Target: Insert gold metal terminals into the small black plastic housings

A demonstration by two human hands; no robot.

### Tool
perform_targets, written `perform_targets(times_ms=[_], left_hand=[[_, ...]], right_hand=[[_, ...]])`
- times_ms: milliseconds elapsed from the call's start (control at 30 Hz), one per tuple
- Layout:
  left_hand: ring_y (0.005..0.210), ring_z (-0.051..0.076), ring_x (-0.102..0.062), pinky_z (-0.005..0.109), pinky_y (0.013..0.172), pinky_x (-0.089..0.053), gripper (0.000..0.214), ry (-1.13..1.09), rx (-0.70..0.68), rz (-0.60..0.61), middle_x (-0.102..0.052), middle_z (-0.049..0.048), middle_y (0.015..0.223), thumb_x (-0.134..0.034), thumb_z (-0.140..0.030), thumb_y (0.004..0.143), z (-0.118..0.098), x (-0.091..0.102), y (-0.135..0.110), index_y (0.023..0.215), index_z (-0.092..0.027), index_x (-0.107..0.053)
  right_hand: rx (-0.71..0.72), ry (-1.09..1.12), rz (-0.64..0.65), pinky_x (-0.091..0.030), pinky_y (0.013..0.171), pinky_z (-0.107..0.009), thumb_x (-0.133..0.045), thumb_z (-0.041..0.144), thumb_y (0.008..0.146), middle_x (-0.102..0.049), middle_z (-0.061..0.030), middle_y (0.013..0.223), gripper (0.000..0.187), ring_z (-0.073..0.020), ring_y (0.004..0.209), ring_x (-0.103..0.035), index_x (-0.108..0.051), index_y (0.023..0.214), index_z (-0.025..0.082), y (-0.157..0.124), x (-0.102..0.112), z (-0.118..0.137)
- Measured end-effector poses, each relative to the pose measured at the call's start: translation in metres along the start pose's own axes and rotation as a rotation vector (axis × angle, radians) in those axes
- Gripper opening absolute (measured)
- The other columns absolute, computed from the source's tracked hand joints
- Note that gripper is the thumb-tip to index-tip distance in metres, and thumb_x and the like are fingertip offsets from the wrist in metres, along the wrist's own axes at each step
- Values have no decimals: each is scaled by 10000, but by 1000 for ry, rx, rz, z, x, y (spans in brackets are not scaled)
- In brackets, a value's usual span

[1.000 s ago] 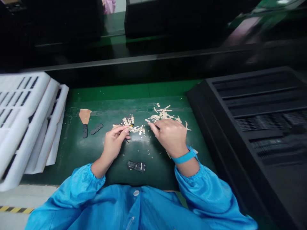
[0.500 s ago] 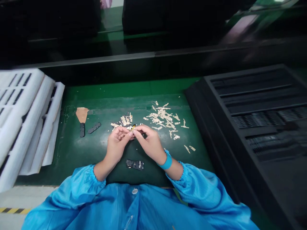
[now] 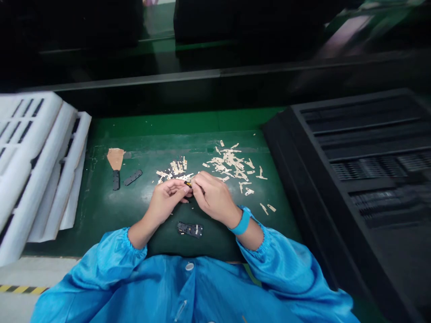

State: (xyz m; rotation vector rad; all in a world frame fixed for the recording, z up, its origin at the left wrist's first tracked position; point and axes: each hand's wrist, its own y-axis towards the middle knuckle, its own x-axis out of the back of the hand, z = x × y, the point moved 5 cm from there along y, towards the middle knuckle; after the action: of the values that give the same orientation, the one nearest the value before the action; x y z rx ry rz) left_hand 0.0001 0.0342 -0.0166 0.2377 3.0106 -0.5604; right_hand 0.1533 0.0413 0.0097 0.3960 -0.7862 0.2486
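My left hand (image 3: 166,198) and my right hand (image 3: 215,197) meet over the green mat (image 3: 134,211), fingertips pinched together on a tiny dark and yellow part (image 3: 188,183). Just beyond the fingers lies a small heap of tan slips (image 3: 175,170). A wider scatter of tan slips (image 3: 232,163) lies to the right of it. A flat black part (image 3: 190,229) with pale spots rests on the mat between my wrists. A blue band circles my right wrist.
White foam trays (image 3: 33,157) are stacked at the left. A black slotted tray (image 3: 363,148) fills the right. Two black strips (image 3: 133,177) and a tan paper scrap (image 3: 115,158) lie at the mat's left. A dark raised ledge runs along the back.
My right hand left the scattered slips on the right and came in to meet my left hand. Both now pinch the same small part.
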Motion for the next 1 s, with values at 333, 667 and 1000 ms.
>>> perform_targets(times_ms=[333,667,1000], left_hand=[[750,202,-773,260,593,-642,344,87,-68,-180,-788,61,787,-815,-495,796,-4,10,-1,889,-170,-753],[774,182,-768,301,755,-650,160,333,-299,-284,-812,29,918,-765,-372,885,-11,8,-14,938,-229,-816],[853,171,-791,275,809,-631,165,806,-881,-207,-832,19,976,-723,-164,929,-32,4,-20,1044,-244,-809]], right_hand=[[4,-78,-246,-526,791,-348,-561,261,1015,-745,-72,925,146,-217,865,-689,-695,979,214,-7,12,5],[35,-14,-256,-608,775,-285,-544,203,1031,-817,-37,955,198,-174,822,-775,-741,1040,219,-14,0,15],[62,44,-309,-613,769,-257,-582,203,1013,-823,-52,962,180,-168,821,-789,-761,1016,190,-13,4,8]])
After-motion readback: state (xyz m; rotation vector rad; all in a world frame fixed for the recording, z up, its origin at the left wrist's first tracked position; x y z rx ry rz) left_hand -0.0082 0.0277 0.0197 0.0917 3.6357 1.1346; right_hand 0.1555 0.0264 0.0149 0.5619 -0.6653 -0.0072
